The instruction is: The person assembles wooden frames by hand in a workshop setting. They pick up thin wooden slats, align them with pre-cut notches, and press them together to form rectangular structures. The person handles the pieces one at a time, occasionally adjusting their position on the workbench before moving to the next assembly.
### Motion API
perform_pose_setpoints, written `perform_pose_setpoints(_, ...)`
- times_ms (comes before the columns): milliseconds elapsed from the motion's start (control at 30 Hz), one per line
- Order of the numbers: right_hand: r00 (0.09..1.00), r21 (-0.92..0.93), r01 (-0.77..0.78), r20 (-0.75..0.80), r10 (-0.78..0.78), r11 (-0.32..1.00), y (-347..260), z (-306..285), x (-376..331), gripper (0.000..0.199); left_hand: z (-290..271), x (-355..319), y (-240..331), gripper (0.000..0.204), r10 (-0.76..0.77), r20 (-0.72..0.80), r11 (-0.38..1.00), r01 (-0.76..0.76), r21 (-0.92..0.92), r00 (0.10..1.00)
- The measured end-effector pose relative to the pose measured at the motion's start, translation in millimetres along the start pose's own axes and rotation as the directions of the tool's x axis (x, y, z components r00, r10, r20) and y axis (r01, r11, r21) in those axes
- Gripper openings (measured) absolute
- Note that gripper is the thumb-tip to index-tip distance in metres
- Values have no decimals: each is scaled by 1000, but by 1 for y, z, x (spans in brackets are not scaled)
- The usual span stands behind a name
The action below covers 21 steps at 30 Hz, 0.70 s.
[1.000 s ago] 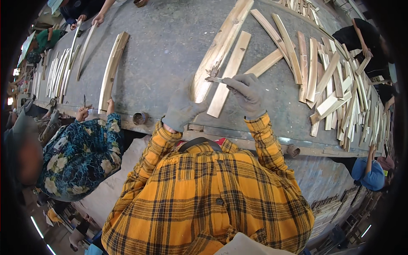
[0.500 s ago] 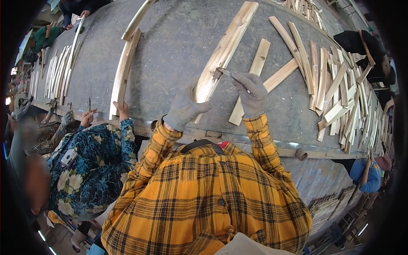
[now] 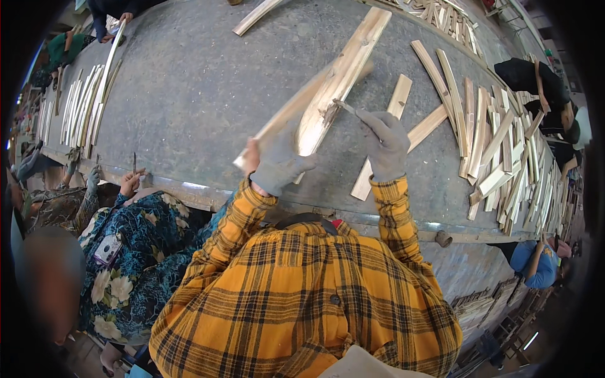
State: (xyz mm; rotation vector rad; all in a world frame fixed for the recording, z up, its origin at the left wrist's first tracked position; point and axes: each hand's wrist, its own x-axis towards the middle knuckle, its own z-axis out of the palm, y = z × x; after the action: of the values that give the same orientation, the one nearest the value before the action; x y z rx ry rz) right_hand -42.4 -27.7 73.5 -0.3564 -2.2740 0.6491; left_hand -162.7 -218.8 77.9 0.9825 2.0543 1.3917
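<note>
A long pale wooden board (image 3: 350, 66) slants away from me over the table, its near end in my gloved left hand (image 3: 280, 169). Dark, rough wood marks its right edge near the middle. My gloved right hand (image 3: 386, 146) is closed on a small knife (image 3: 345, 106), whose tip touches that rough patch. The glove hides most of the knife's handle. Close by my left hand, a co-worker's hand (image 3: 251, 156) holds another board (image 3: 277, 123), blurred by motion and passing partly behind mine.
Two loose boards (image 3: 399, 97) (image 3: 426, 128) lie right of my right hand on the grey table (image 3: 189, 94). Beyond them spreads a heap of wooden strips (image 3: 504, 138). More strips (image 3: 85, 104) line the far left. A co-worker in a floral top (image 3: 135, 252) stands close at my left.
The co-worker's board has swung right, from upright at the left to aslant beside my left hand. The knife still meets my board's rough patch. The view has shifted slightly.
</note>
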Motion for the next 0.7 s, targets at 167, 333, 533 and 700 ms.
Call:
perform_pose_setpoints(167, 991, -159, 112, 92, -98, 981, -11, -10, 3, 33, -1, 4, 15, 85, -98, 9, 984, 96, 151, 995)
perform_pose_setpoints(333, 958, -26, 229, 186, -220, 973, -17, -11, -10, 30, -6, 7, 25, 83, -77, -35, 991, 81, 110, 996)
perform_pose_setpoints(533, 979, 223, -139, 177, 100, 965, -17, -1, -21, 21, -12, 6, -26, 78, -181, -89, 978, 189, 86, 979)
perform_pose_setpoints(700, 972, 288, -227, 122, 200, 930, -3, 23, -21, 21, -47, 32, -46, 81, -68, -268, 996, 51, -71, 961)
